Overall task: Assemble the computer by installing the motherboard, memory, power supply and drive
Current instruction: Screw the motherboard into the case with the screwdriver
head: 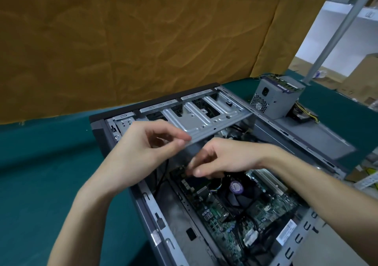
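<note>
Ideally, while the left hand (147, 143) pinches the raised drive cage (204, 118) clear, the right hand (221, 159), fingers curled around something unclear, should work gently at the motherboard (235, 210) edge.

The computer case (206, 118) is bare, matt grey sheet metal. The table cover (41, 163) is matt teal cloth. The backdrop (122, 40) is creased brown paper.

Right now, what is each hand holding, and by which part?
Left hand pinches the drive cage by its near edge. Right hand reaches to the motherboard; its hold cannot be told.
</note>
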